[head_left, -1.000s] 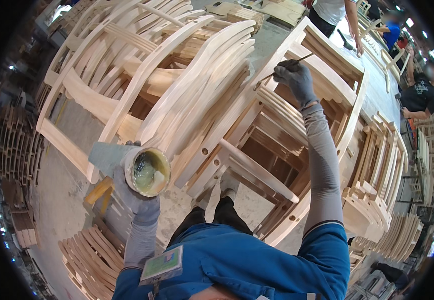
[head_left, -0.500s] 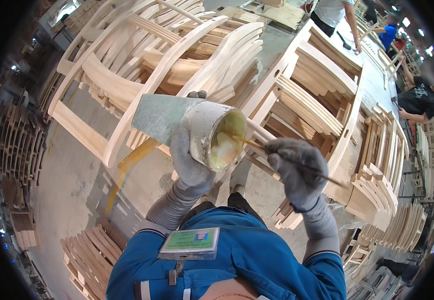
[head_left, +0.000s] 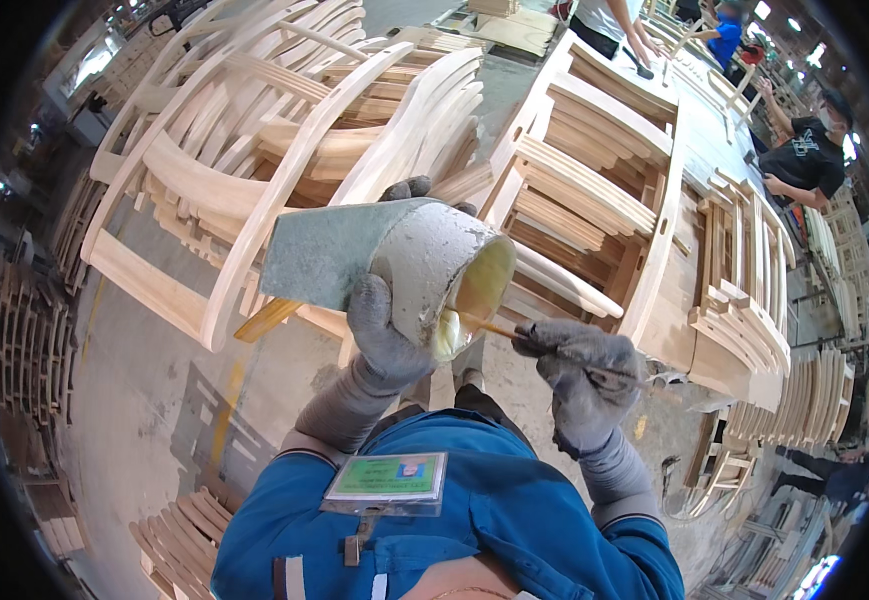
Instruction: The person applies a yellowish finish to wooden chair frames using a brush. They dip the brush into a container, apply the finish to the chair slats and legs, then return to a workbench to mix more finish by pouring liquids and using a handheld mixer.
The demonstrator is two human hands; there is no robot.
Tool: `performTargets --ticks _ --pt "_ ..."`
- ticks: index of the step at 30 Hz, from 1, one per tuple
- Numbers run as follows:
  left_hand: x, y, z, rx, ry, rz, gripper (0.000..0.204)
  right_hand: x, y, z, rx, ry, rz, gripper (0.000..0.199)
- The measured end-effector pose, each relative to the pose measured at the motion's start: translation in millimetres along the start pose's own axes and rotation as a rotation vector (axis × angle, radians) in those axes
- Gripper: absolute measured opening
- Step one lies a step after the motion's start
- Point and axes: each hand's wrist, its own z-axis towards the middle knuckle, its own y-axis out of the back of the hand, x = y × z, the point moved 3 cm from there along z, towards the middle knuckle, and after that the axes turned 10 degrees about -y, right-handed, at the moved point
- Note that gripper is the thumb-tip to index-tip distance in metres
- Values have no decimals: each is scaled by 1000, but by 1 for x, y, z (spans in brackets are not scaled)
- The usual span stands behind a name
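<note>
Inside, the tilted pot [head_left: 430, 262] holds pale paste [head_left: 447, 335], a stick [head_left: 490, 327] reaching in.

Furniture workshop: bare-wood curved frames [head_left: 194, 180] are filling upper left, stacked slats [head_left: 176, 540] are sitting lower left, a black-shirted co-worker [head_left: 804, 160] is standing beside a long bench [head_left: 702, 140], upper right; concrete floor [head_left: 144, 345] is showing mid-left.

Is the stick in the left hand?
No: the right hand holds the stick, while the left hand grips the cup.
</note>
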Motion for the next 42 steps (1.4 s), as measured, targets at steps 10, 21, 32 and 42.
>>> performTargets --ticks 10,21,32,42 --pt "19 61 -11 -120 -27 297 56 5 31 5 -380 -64 -209 11" --pt "19 123 -9 -421 3 425 48 28 278 147 -615 -203 -1398 22" --pt "10 153 -4 -495 104 403 50 -7 303 162 -529 -266 -1651 19" --pt "7 153 -10 -246 -98 795 49 -8 304 169 -388 -277 -1686 20"
